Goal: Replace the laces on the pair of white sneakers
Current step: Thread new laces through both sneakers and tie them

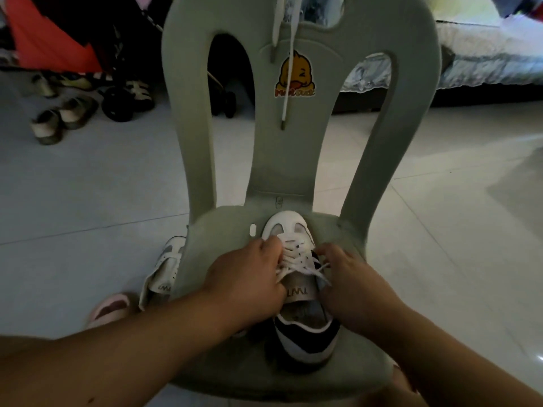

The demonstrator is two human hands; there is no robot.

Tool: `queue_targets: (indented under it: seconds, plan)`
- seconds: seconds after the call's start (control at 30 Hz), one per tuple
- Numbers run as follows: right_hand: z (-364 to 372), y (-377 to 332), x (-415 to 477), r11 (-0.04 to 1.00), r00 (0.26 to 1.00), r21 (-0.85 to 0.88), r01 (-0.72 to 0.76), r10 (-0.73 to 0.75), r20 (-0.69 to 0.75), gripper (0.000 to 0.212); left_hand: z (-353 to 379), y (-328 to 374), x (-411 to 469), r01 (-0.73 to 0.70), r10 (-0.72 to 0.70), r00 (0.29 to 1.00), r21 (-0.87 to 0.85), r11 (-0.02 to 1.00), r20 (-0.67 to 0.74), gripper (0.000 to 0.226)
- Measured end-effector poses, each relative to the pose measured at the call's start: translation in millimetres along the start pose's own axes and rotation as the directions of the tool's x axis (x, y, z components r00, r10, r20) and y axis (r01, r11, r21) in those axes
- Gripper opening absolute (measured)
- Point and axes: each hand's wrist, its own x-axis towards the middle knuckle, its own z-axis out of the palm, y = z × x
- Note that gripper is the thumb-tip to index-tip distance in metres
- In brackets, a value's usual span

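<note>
Two sneakers (pixel 286 227) (pixel 168 259), one chair (pixel 293 160), two hanging lace ends (pixel 286 92), one pink slipper (pixel 110 309).

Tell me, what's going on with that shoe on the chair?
A person is working on a white sneaker that sits on the seat of a green plastic chair. The left hand and the right hand both pinch its white lace, which crisscrosses the eyelets with loose ends. The second sneaker stands on the floor beside the chair, and a spare lace hangs over the chair's back.
</note>
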Motion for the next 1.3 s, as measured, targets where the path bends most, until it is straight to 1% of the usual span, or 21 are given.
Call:
queue_targets:
  seconds: [0.1,0.17,0.23,0.33,0.4,0.47,0.57,0.63,0.7,0.77,0.8,0.87,0.9,0.93,0.97,1.0,1.03,1.07,1.1,1.2,1.3]
  plan:
    - [3,-8,4,0.980,0.993,-0.181,0.077,-0.092,-0.076,0.061,1,5,4,-0.026,0.027,0.999,0.046,0.999,-0.032,0.030]
    - [4,-13,10,0.972,0.984,-0.218,0.091,-0.122,-0.132,0.055,2,9,9,-0.022,0.025,0.998,0.048,0.999,-0.051,0.031]
    - [1,-13,13,0.983,0.982,-0.164,0.077,-0.103,-0.156,0.053,2,10,14,-0.002,0.003,0.999,0.019,1.000,-0.051,0.034]
    - [-6,-10,12,0.999,0.976,0.020,0.047,-0.042,-0.212,0.054,-1,6,17,0.037,-0.042,0.998,-0.091,0.995,-0.054,0.034]
    - [-8,-6,12,0.992,0.965,0.107,0.066,-0.036,-0.258,0.050,-4,2,17,0.028,-0.036,0.997,-0.124,0.992,-0.064,0.031]
    - [-9,0,15,0.984,0.966,0.157,0.081,-0.039,-0.256,0.051,-4,-3,15,0.048,-0.055,0.998,-0.162,0.986,-0.041,0.030]
    - [-11,8,19,0.978,0.979,0.199,0.056,-0.014,-0.204,0.050,-3,-5,14,0.104,-0.099,0.994,-0.228,0.968,0.037,0.035]
    - [-11,8,21,0.986,0.981,0.148,0.079,-0.050,-0.188,0.048,-1,-5,11,0.109,-0.101,0.994,-0.238,0.965,0.047,0.037]
    - [-12,4,24,0.984,0.978,0.091,0.150,-0.134,-0.162,0.045,1,-3,5,0.105,-0.093,0.994,-0.220,0.970,0.064,0.036]
    - [-14,-1,27,0.973,0.968,0.030,0.227,-0.222,-0.113,0.041,2,-2,0,0.087,-0.065,0.990,-0.171,0.981,0.127,0.046]
    - [-18,-2,27,0.969,0.967,-0.001,0.246,-0.245,-0.070,0.040,1,-3,1,0.066,-0.040,0.984,-0.147,0.987,0.171,0.057]
    - [-27,-3,23,0.963,0.966,-0.085,0.256,-0.258,-0.013,0.043,-9,-10,9,-0.007,0.035,0.963,-0.104,0.995,0.268,0.090]
    - [-31,-3,19,0.952,0.959,-0.136,0.275,-0.281,-0.031,0.041,-16,-16,17,-0.069,0.086,0.947,-0.067,0.995,0.311,0.104]
    - [-35,-4,13,0.932,0.943,-0.186,0.312,-0.328,-0.061,0.034,-23,-22,25,-0.140,0.139,0.930,-0.022,0.990,0.340,0.115]
    - [-38,-7,6,0.903,0.921,-0.228,0.363,-0.385,-0.058,0.026,-28,-29,33,-0.202,0.182,0.916,0.018,0.979,0.358,0.120]
    - [-38,-12,-1,0.872,0.903,-0.267,0.410,-0.429,-0.014,0.021,-30,-34,40,-0.247,0.213,0.903,0.046,0.968,0.372,0.122]
    - [-36,-16,-6,0.843,0.895,-0.312,0.437,-0.443,0.056,0.024,-29,-38,46,-0.278,0.234,0.892,0.060,0.959,0.387,0.122]
    - [-32,-20,-8,0.818,0.897,-0.373,0.438,-0.425,0.121,0.032,-26,-40,51,-0.300,0.249,0.880,0.066,0.952,0.405,0.122]
    - [-26,-23,-9,0.794,0.908,-0.444,0.416,-0.390,0.152,0.039,-21,-39,54,-0.321,0.266,0.866,0.063,0.945,0.423,0.123]
    - [-15,-33,-4,0.738,0.926,-0.571,0.359,-0.356,0.123,0.046,-12,-36,61,-0.371,0.312,0.828,0.038,0.928,0.467,0.126]
    - [-16,-35,-3,0.709,0.923,-0.615,0.346,-0.375,0.087,0.038,-12,-34,66,-0.371,0.318,0.823,0.020,0.929,0.470,0.126]
